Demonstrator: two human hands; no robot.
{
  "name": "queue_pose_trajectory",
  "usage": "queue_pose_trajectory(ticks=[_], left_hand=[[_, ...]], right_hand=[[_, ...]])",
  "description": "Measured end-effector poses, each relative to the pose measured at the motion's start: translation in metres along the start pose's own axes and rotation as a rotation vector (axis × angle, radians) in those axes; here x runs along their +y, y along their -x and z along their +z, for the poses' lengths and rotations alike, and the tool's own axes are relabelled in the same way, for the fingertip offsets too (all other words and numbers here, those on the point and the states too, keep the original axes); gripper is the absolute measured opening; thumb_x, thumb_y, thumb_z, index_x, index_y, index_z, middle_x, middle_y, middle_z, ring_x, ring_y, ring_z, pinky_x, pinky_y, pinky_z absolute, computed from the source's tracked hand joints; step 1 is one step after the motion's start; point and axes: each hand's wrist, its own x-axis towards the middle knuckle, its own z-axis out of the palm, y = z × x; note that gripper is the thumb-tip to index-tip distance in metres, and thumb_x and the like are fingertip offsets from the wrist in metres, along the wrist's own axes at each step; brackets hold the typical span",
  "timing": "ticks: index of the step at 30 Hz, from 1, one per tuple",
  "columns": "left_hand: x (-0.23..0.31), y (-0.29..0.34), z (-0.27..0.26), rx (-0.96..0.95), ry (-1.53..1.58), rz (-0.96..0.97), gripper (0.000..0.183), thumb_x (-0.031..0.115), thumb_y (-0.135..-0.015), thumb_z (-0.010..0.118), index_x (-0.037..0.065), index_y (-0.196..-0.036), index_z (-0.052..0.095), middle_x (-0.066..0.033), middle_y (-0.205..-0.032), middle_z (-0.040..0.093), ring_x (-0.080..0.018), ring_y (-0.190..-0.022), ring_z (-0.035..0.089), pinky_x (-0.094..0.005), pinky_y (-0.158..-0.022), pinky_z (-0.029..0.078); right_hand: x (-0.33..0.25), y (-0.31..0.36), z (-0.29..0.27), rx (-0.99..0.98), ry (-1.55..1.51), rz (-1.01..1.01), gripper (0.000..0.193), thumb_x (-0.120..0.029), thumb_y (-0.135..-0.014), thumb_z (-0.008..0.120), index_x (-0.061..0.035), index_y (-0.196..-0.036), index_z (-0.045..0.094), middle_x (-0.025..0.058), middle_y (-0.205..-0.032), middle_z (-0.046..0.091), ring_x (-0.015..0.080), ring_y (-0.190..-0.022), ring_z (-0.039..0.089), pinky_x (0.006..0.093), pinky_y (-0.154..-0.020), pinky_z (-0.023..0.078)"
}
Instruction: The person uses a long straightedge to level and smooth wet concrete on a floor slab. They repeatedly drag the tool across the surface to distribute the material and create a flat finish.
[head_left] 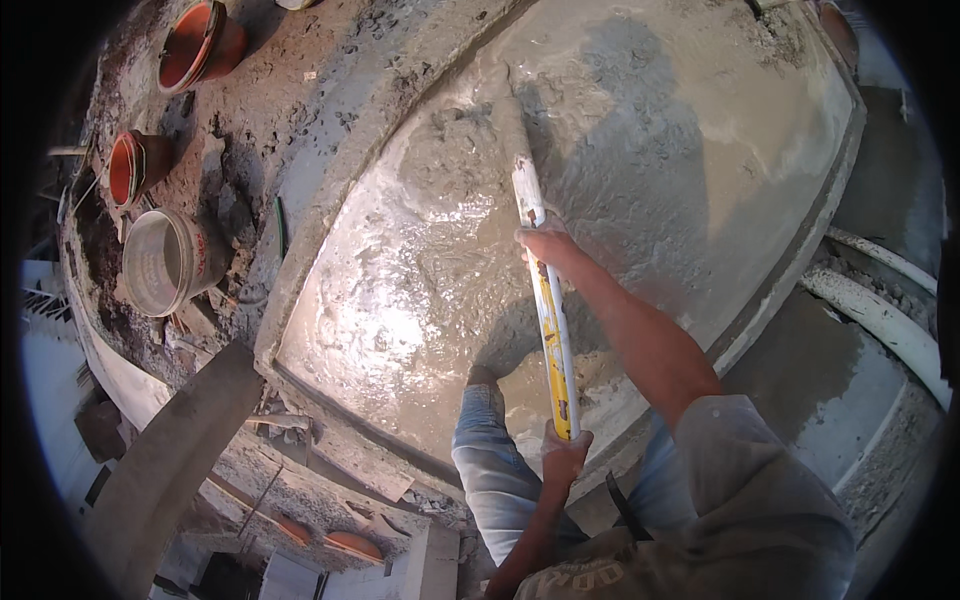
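- The long yellow-and-white straightedge (pixel 548 300) lies across the wet concrete slab (pixel 400 270), its far end smeared grey and sunk into the rough heap of mix; its near end reaches back toward the person's body
- The right hand (pixel 545 243) sits partway along the straightedge — its grip is pressed together around the tool, fingers wrapped over the top edge; the forearm runs back to a rolled grey sleeve
- The left hand (pixel 563 452) clasps the near end of the straightedge, grip closed on it, just above the bent knee in blue jeans (pixel 492 470); that leg stands in the wet mix
- The slab glistens on its left part and looks smoother and duller to the right; a raised concrete border (pixel 300 260) frames its left side
- Well apart on the dirt to the left stand two orange buckets (pixel 198 45) and a grey bucket (pixel 165 262), all tipped on their sides
- White pipes (pixel 880 320) run along the right edge — beyond the slab
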Motion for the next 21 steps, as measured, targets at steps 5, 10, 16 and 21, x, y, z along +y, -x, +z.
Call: queue_pose_trajectory(ticks=[5, 10, 16, 21], left_hand=[[-0.125, 0.013, 0.122, 0.091, -0.19, -0.346, 0.048, 0.017, -0.062, 0.083, 0.001, -0.102, 0.06, -0.0178, -0.095, 0.068, -0.034, -0.088, 0.068, -0.0428, -0.079, 0.053], [-0.017, -0.051, 0.147, 0.221, -0.163, 0.186, 0.033, 0.015, -0.068, 0.08, 0.007, -0.095, 0.062, -0.0178, -0.089, 0.065, -0.039, -0.085, 0.064, -0.0479, -0.075, 0.051], [0.24, -0.173, 0.058, -0.37, -0.01, 0.425, 0.04, 0.025, -0.077, 0.075, 0.0, -0.104, 0.061, -0.0172, -0.082, 0.067, -0.0257, -0.069, 0.068, -0.0369, -0.065, 0.053], [0.265, -0.171, 0.037, -0.482, 0.35, 0.171, 0.029, 0.018, -0.079, 0.074, 0.0, -0.096, 0.059, -0.0075, -0.072, 0.063, -0.0106, -0.051, 0.059, -0.0247, -0.048, 0.048]], right_hand=[[0.074, 0.145, -0.055, 0.102, -0.156, 0.218, 0.045, -0.009, -0.075, 0.072, -0.0014, -0.115, 0.053, 0.0079, -0.095, 0.061, 0.0145, -0.071, 0.062, 0.0313, -0.062, 0.054], [0.005, 0.16, -0.148, 0.373, -0.339, -0.006, 0.035, -0.007, -0.072, 0.073, 0.0021, -0.101, 0.056, 0.009, -0.082, 0.064, 0.0174, -0.068, 0.063, 0.0347, -0.071, 0.055], [-0.213, -0.079, -0.213, 0.441, -0.037, -0.241, 0.024, -0.031, -0.084, 0.064, -0.0074, -0.083, 0.058, 0.0065, -0.072, 0.06, 0.0149, -0.056, 0.058, 0.0323, -0.053, 0.05], [-0.169, -0.217, -0.224, 0.369, 0.061, -0.177, 0.025, -0.03, -0.088, 0.06, -0.0062, -0.092, 0.063, 0.0094, -0.069, 0.057, 0.0213, -0.051, 0.052, 0.0403, -0.047, 0.046]])
